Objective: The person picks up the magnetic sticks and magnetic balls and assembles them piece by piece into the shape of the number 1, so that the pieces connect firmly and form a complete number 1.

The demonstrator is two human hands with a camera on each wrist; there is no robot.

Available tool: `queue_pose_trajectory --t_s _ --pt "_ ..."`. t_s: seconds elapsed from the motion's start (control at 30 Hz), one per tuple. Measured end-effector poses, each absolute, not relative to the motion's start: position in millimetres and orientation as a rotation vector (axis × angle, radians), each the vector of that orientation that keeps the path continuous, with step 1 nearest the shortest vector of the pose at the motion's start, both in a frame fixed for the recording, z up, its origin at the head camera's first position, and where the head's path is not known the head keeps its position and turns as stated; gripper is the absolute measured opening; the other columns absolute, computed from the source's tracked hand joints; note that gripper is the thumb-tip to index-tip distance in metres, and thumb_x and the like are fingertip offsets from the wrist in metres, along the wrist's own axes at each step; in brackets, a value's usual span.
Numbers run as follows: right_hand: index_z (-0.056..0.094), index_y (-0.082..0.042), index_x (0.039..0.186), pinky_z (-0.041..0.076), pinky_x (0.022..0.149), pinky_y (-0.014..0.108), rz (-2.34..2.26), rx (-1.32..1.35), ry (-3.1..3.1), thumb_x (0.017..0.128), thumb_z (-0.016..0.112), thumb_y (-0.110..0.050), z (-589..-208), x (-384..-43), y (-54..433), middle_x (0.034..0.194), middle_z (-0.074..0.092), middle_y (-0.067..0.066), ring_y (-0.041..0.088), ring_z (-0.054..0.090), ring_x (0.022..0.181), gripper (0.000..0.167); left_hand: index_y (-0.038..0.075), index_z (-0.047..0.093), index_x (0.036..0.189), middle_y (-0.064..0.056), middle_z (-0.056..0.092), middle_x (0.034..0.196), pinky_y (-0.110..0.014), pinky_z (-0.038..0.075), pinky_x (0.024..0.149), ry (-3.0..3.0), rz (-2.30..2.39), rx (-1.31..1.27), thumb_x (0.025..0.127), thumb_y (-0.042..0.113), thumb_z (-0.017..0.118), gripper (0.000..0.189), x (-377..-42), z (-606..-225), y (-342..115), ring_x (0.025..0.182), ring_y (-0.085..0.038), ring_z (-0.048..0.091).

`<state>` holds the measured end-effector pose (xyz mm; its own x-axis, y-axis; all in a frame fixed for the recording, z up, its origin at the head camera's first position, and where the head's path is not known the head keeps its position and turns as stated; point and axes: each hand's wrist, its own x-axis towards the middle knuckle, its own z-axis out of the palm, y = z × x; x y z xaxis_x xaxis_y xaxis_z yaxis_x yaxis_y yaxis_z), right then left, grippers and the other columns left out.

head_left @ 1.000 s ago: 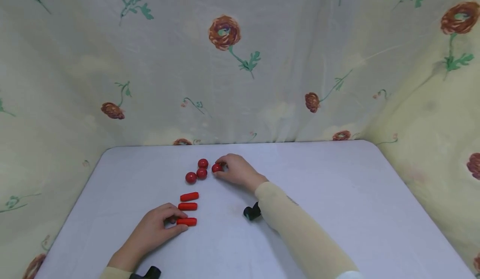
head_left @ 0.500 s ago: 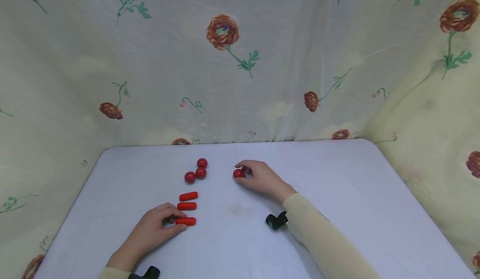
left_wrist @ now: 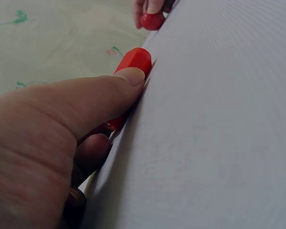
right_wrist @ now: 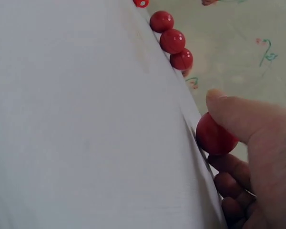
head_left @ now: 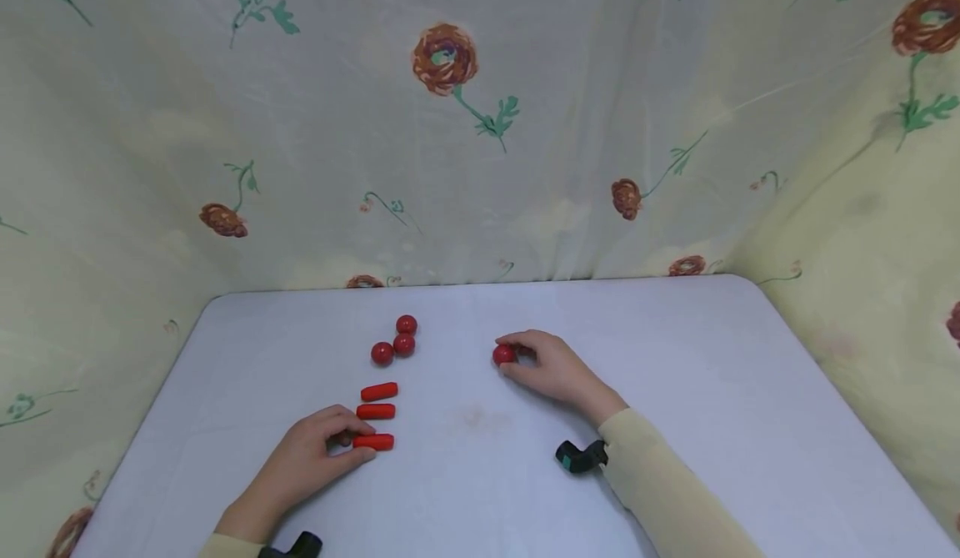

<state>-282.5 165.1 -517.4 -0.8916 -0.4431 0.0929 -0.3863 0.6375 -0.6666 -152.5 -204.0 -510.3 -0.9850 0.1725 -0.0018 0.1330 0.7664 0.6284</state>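
Note:
In the head view my right hand (head_left: 551, 366) pinches a glossy red ball (head_left: 504, 354) between thumb and fingers, right of the table's middle. The right wrist view shows that ball (right_wrist: 215, 136) close to the white surface, under the thumb. My left hand (head_left: 311, 458) holds the nearest of three short red sticks (head_left: 378, 442), its thumb along one side in the left wrist view, where the stick (left_wrist: 134, 61) has flat facets. The other two sticks, a middle one (head_left: 376, 411) and a far one (head_left: 379, 391), lie just beyond.
Three more red balls (head_left: 404, 344) sit grouped behind the sticks, left of the held ball. A white cloth covers the table (head_left: 465, 500). Flowered curtains (head_left: 555, 124) stand along its back and sides. Each wrist carries a black camera mount (head_left: 581, 456).
My right hand has carried one red ball from beside the other balls to the right and slightly nearer me. The left hand and the sticks have stayed in place.

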Motion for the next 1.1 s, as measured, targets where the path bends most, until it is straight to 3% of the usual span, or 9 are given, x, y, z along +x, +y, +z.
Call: queue_pose_trajectory --t_s 0.13,0.27,0.57,0.9,1.1 --pt "0.066 -0.029 0.126 0.046 0.092 0.034 -1.128 -0.724 2.804 0.087 0.073 -0.047 -522.2 -280.9 165.7 0.114 0.061 -0.014 0.007 0.055 0.104 0.043 0.035 0.073 0.097 0.019 0.059 0.090 -0.026 0.051 0.075 2.894 1.038 0.264 0.075 0.030 0.087 0.026 -152.8 -511.6 -204.1 0.082 -0.007 0.054" --pt "0.068 -0.027 0.125 0.047 0.090 0.035 -1.192 -0.706 2.812 0.089 0.074 -0.041 -523.5 -278.5 167.7 0.108 0.062 -0.013 0.009 0.056 0.100 0.039 0.036 0.072 0.097 0.020 0.060 0.091 -0.026 0.051 0.075 2.894 1.055 0.282 0.076 0.029 0.087 0.026 -152.8 -513.9 -205.5 0.083 -0.006 0.055" --pt "0.066 -0.024 0.128 0.042 0.103 0.042 -1.233 -0.635 2.753 0.091 0.072 -0.036 -526.0 -277.9 170.2 0.127 0.063 -0.007 0.016 0.054 0.123 0.040 0.033 0.073 0.098 0.019 0.060 0.092 -0.026 0.051 0.075 2.900 1.059 0.326 0.077 0.031 0.086 0.025 -152.5 -513.7 -207.2 0.082 -0.006 0.054" --pt "0.064 -0.024 0.131 0.041 0.104 0.043 -1.230 -0.713 2.723 0.093 0.070 -0.032 -525.9 -277.2 172.8 0.129 0.061 -0.007 0.016 0.052 0.124 0.039 0.033 0.072 0.098 0.019 0.060 0.091 -0.026 0.050 0.074 2.904 1.067 0.345 0.077 0.030 0.086 0.026 -153.1 -515.6 -209.1 0.081 -0.006 0.054" --pt "0.066 -0.031 0.128 0.042 0.102 0.041 -1.231 -0.756 2.721 0.093 0.068 -0.042 -526.9 -278.1 174.3 0.125 0.061 -0.011 0.013 0.053 0.120 0.037 0.032 0.073 0.098 0.019 0.060 0.091 -0.026 0.050 0.073 2.912 1.060 0.355 0.076 0.029 0.087 0.026 -154.2 -515.9 -209.6 0.081 -0.007 0.055"
